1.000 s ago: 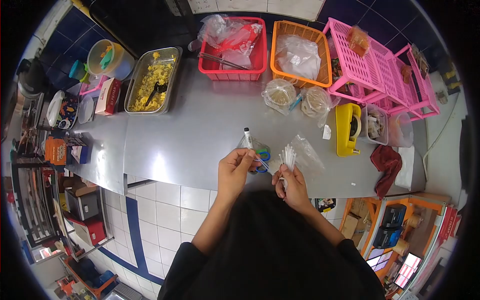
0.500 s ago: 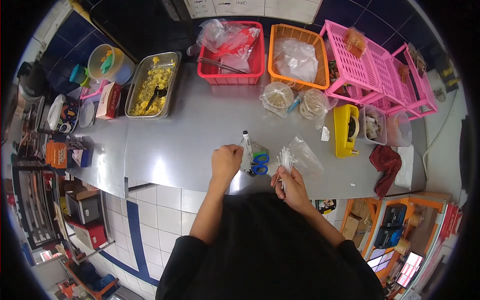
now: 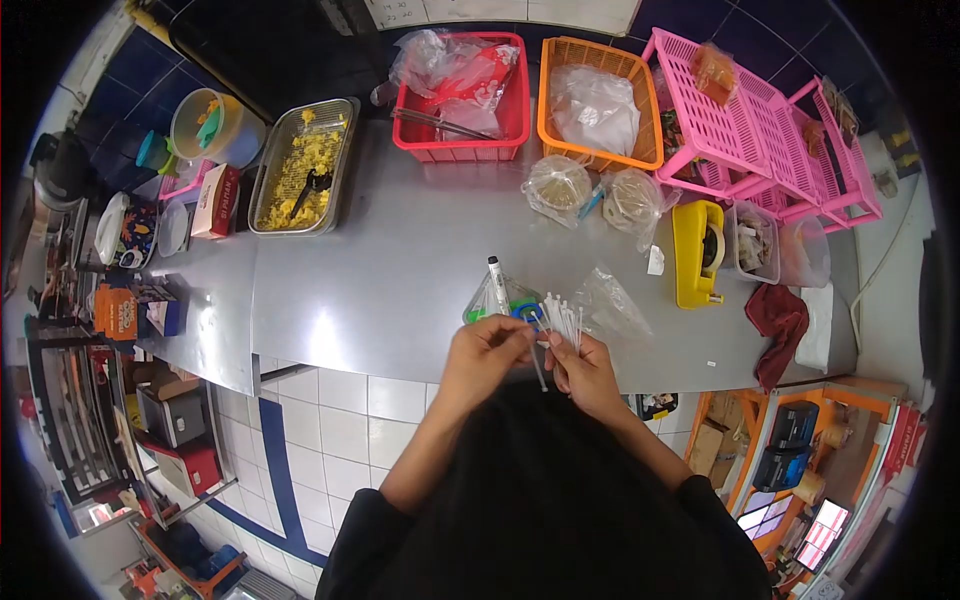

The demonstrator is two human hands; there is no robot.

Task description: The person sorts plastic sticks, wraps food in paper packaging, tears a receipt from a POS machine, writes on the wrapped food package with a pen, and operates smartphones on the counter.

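My right hand (image 3: 587,375) is wrapped round a bundle of thin white sticks (image 3: 563,318), which look like cable ties or swabs. Beside it, my left hand (image 3: 487,357) has its thumb and fingers pinched together near one loose white stick (image 3: 540,362); whether the fingers grip it is hard to tell. Just beyond my left hand lie a white marker with a black cap (image 3: 497,283) and blue-handled scissors (image 3: 527,309), partly hidden by the hand. A clear plastic bag (image 3: 612,303) rests on the metal table (image 3: 400,250) behind my right hand.
Along the back stand a food tray (image 3: 304,170), a red basket (image 3: 463,151), an orange basket (image 3: 602,52) and a pink rack (image 3: 720,130). Two wrapped bundles, a yellow tape dispenser (image 3: 690,255) and a dark red cloth (image 3: 775,330) are at the right.
My left hand first moved left, away from the bundle, then came back beside my right hand. My right hand has stayed nearly in place round the bundle.
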